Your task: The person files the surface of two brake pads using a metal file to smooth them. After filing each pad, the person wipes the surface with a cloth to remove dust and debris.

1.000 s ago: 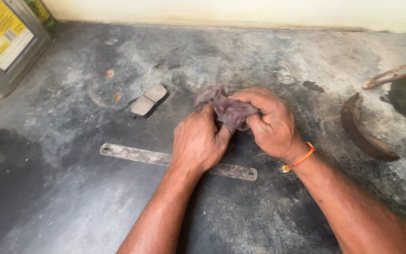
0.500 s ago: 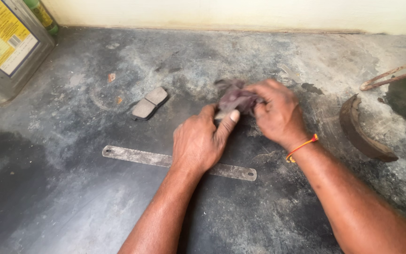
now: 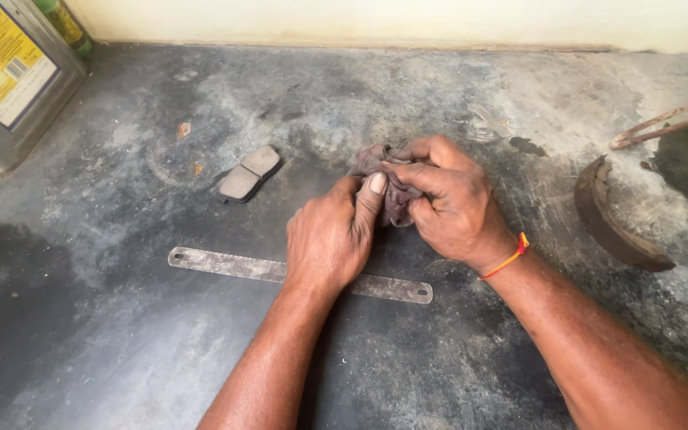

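Both hands meet over a dirty concrete floor [image 3: 121, 334], and between them is a small crumpled rag [image 3: 392, 191] of a grey-purple colour. The left hand [image 3: 330, 239] closes its grip on the near side of the rag, with the thumb pressed flat against the cloth, so the nail is turned up toward the camera. The right hand [image 3: 447, 203] closes its grip on the far and right side, its fingers curled over the top of the bundle. The rag is therefore held from both sides, just above the floor or maybe touching it; I cannot tell which. The way the cloth is bunched and pinched suggests there may be something wrapped inside it, but nothing of such a thing shows. On the right wrist there is an orange thread band [image 3: 507, 259]. A flat metal strip [image 3: 296, 275] with a hole at its end lies on the floor under the left wrist, and the forearm crosses over it. To the left of the hands, a little apart, lies a brake pad [image 3: 248, 173], flat on the floor with its worn grey face up. At the right edge a curved rusty brake shoe [image 3: 615, 223] rests on its side, and thin rusty rods [image 3: 670, 119] reach in above it. In the upper left corner stands a square metal can [image 3: 9, 87] with a yellow label, near the wall.
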